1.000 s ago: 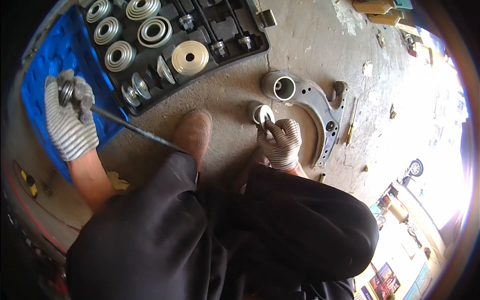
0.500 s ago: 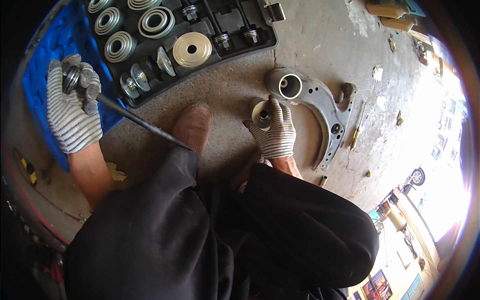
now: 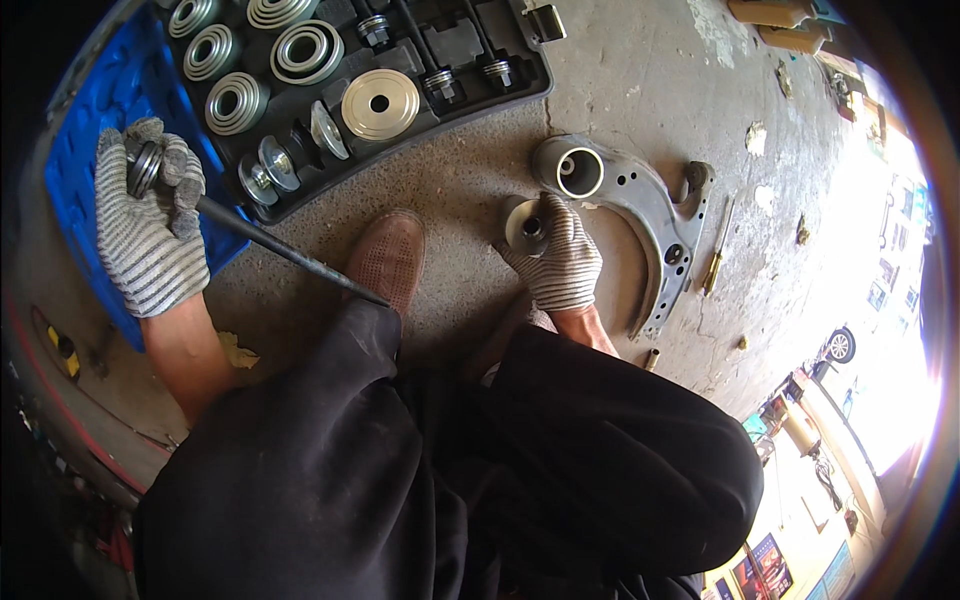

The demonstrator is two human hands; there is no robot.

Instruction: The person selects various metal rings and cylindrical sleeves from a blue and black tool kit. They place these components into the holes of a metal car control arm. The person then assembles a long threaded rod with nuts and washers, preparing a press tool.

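My left hand (image 3: 152,220), in a striped grey-palmed glove, is closed round the head end of a long dark threaded rod (image 3: 285,247) with stacked washers. Its free end slants down to my trouser knee, next to a brown shoe. In front of my other knee, my right hand (image 3: 565,250) wears a matching glove. Its fingers are wrapped round a bushing (image 3: 526,227), a round metal piece with a hole in the middle. Just beyond it lies a curved grey control arm (image 3: 640,215) on the floor, with an open round sleeve at its left end.
A black tool case (image 3: 400,140) with a blue lid (image 3: 75,170) lies at the far left. It holds ringed metal cups (image 3: 307,52), a gold-coloured disc (image 3: 381,104) and more rods. A screwdriver (image 3: 716,262) and a small tube (image 3: 652,359) lie right of the control arm.
The right hand and the bushing have turned slightly and shifted a little down and right. The left hand still holds the rod, almost unmoved. The view has shifted slightly.
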